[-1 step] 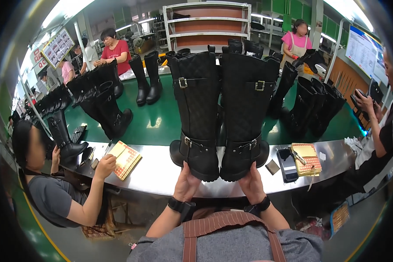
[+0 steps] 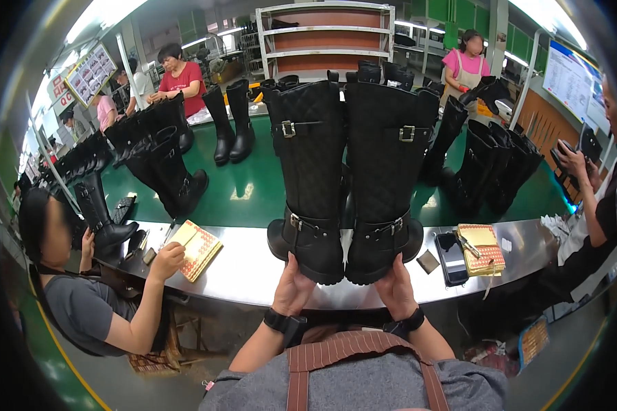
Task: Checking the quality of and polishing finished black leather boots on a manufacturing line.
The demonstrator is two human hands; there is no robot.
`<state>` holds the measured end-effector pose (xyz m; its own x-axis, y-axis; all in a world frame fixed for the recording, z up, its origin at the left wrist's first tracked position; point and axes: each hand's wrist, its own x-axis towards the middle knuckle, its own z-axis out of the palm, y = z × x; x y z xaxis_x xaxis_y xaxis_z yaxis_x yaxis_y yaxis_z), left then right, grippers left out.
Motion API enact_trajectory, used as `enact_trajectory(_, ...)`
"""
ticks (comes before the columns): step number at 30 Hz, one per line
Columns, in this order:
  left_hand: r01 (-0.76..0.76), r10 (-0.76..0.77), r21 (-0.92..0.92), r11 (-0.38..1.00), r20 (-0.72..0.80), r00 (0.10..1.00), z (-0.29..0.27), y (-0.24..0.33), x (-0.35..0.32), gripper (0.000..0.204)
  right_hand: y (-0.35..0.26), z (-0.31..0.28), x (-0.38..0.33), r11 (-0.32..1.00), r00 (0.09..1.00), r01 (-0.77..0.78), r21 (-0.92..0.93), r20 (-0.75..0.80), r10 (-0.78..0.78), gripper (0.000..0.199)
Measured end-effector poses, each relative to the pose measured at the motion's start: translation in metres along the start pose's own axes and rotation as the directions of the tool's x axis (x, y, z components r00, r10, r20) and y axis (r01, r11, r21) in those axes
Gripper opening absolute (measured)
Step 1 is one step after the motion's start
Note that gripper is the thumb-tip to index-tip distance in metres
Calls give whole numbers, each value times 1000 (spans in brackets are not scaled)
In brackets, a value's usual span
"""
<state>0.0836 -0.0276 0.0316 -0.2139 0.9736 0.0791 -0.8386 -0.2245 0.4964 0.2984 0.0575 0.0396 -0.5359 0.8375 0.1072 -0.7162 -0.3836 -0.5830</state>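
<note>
A pair of tall black boots stands upright in front of me, side by side, with buckled straps at shaft and ankle. My left hand (image 2: 295, 286) is closed around the lower heel of the left boot (image 2: 310, 185), its thumb against the back. In the same way my right hand (image 2: 395, 288) holds the heel of the right boot (image 2: 384, 185). The heels face me and the toes splay outward. Most of my fingers are hidden beneath the soles. Whether the soles touch the metal ledge (image 2: 247, 274) cannot be made out.
A green conveyor (image 2: 253, 195) carries several more black boots. Yellow patterned sticker sheets (image 2: 200, 250) lie left; a phone (image 2: 450, 259) and another sheet stack (image 2: 483, 250) lie right. A seated co-worker (image 2: 96, 308) is close on my left; another person's hands (image 2: 579, 161) hold footwear at right.
</note>
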Motion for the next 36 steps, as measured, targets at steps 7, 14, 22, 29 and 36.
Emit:
enact_trajectory(7, 35, -35, 39, 999, 9, 999, 2, 3, -1, 61, -7, 4, 0, 998, 998, -2, -69, 64, 7, 58)
enact_trajectory(14, 451, -303, -417, 789, 375, 876, -12, -15, 4, 56, 11, -48, 7, 876, 987, -26, -482, 125, 98, 81)
enact_trajectory(22, 445, -339, -442, 779, 301, 892, -4, -16, 10, 50, -166, 35, 15, 82, 773, 551, -831, 470, -426, 82)
enact_trajectory(29, 645, -565, -345, 682, 312, 764, -3, -21, 22, 38, -234, 213, 34, -556, 727, 669, -493, 587, 355, 87)
enact_trajectory(36, 723, -632, -289, 627, 355, 689, -8, -18, 29, 38, -210, 226, 67, -278, 775, 570, -774, 394, 494, 41)
